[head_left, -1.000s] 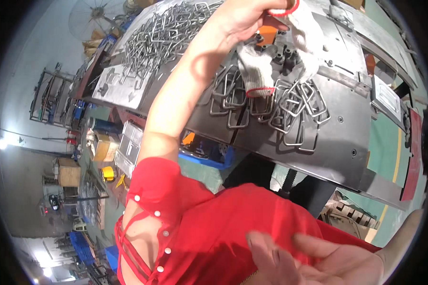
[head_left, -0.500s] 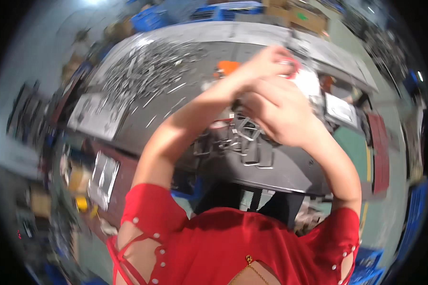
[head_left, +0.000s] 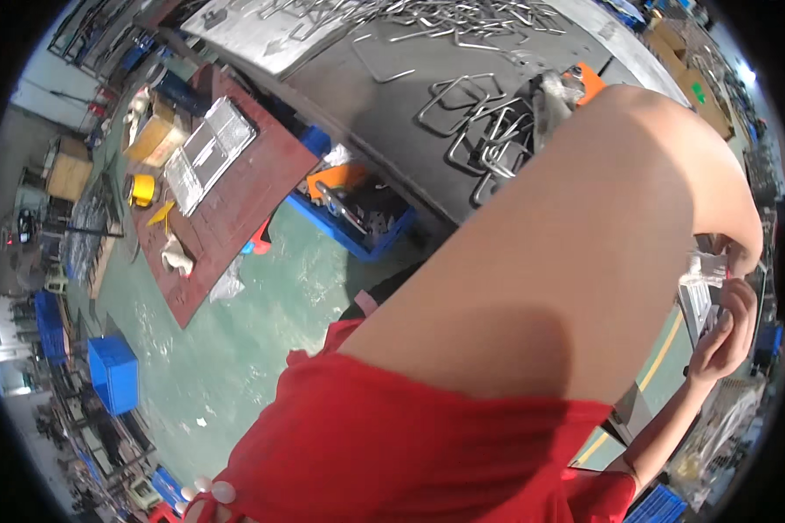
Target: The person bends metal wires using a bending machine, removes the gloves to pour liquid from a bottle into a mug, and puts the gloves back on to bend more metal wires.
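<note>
My left arm fills the middle of the view, reaching toward three o'clock. Left hand [head_left: 741, 253] sits at the far right edge, fingertips pinching a small pale metal piece [head_left: 702, 270]. Right hand [head_left: 724, 336] is just below at four o'clock, fingers curled and touching the same piece from underneath. Bent wire loops [head_left: 480, 131] lie heaped on the grey workbench [head_left: 392, 122] at twelve o'clock. A blue bin [head_left: 358, 227] stands under the bench edge. Green floor [head_left: 262, 331] at eight o'clock.
</note>
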`<move>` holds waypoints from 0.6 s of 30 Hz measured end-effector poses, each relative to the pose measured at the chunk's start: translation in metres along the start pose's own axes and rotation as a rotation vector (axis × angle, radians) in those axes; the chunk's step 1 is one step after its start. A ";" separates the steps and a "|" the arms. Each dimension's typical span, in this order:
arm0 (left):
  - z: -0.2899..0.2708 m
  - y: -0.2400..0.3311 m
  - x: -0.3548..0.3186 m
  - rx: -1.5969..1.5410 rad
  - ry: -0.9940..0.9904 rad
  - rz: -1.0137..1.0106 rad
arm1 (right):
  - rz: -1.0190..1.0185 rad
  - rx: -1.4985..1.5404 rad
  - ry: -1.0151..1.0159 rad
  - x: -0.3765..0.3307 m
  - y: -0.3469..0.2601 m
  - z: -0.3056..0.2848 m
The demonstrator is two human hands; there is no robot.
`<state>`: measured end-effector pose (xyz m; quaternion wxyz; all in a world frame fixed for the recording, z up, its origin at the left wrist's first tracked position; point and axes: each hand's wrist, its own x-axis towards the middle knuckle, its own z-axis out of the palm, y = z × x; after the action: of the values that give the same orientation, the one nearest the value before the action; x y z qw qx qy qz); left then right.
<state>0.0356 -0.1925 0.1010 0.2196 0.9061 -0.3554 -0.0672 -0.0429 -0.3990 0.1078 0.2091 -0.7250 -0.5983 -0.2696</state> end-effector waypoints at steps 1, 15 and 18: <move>0.002 0.002 -0.002 -0.007 0.002 -0.003 | -0.039 -0.027 0.033 -0.001 0.007 -0.002; -0.024 -0.017 -0.061 -0.680 0.651 -0.311 | 0.364 -0.141 0.138 0.085 0.018 0.068; -0.029 -0.030 -0.070 -0.583 0.727 -0.269 | 0.536 -0.161 -0.270 0.098 0.029 0.079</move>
<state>0.0102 -0.1151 0.1111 0.5636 0.8096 -0.1017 0.1290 0.0100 -0.2817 0.1108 0.1332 -0.9004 -0.3849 -0.1526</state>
